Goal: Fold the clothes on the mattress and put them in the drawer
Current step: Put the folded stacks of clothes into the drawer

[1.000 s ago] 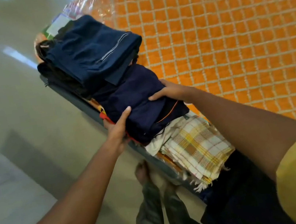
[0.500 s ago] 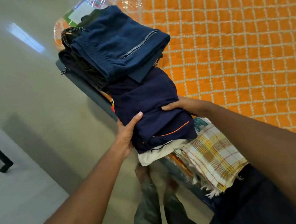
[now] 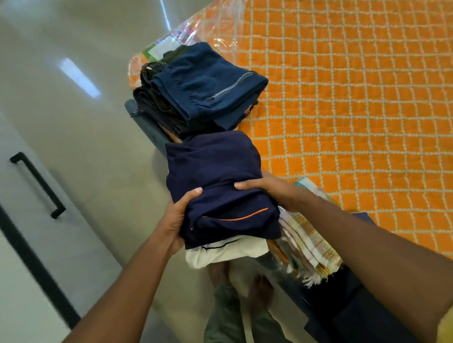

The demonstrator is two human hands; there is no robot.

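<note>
A stack of folded clothes (image 3: 213,173), navy on top with an orange stripe and a white piece at the bottom, is held off the mattress edge. My left hand (image 3: 178,218) grips its left side and my right hand (image 3: 269,191) grips its right side. A second pile of folded blue clothes (image 3: 206,86) rests on the corner of the orange quilted mattress (image 3: 369,91). A folded checked towel (image 3: 306,238) lies at the mattress edge below my right forearm. A dark garment (image 3: 351,308) lies near the bottom.
A white cabinet front with a black handle (image 3: 37,184) stands at the left across a glossy pale floor (image 3: 64,78). My feet and green trousers (image 3: 237,331) are below the stack. Clear plastic wrap (image 3: 198,31) covers the mattress corner.
Both hands have lifted the navy stack off the mattress edge and drawn it toward me. The view has swung, bringing the cabinet front with its handle into sight at the left.
</note>
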